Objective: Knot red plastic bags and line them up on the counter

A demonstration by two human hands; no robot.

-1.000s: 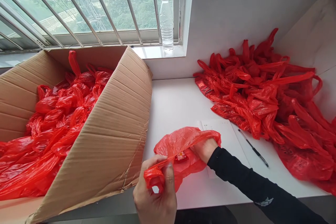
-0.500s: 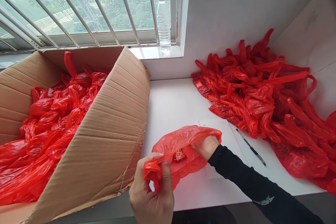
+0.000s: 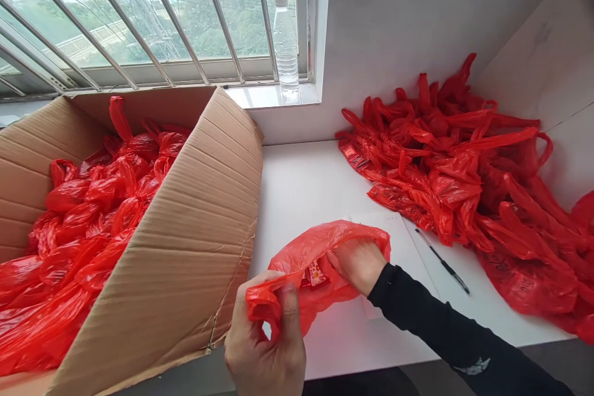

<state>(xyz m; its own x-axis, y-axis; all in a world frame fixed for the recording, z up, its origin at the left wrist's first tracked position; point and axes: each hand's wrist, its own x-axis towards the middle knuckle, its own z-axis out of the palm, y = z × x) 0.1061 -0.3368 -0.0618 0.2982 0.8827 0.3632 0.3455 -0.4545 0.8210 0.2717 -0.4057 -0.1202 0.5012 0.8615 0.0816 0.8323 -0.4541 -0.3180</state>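
An opened red plastic bag [image 3: 320,241] is held over the white table at the lower middle. My left hand [image 3: 269,334] pinches the bag's left edge between thumb and fingers. My right hand [image 3: 357,263], below a black sleeve, reaches inside the bag's mouth, its fingertips hidden in the folds. Small red patterned packets [image 3: 316,273] lie in the bag, just left of my right hand.
A cardboard box [image 3: 195,216] full of tied red bags [image 3: 106,189] stands at the left. Loose red bags [image 3: 445,167] are heaped at the right. Paper [image 3: 413,247] and a pen [image 3: 443,262] lie on the table [image 3: 297,179]. A bottle [image 3: 285,46] stands on the windowsill.
My right hand has moved slightly left, further over the packets, and more of the packets shows. My left hand, still pinching the bag, has shifted a little left.
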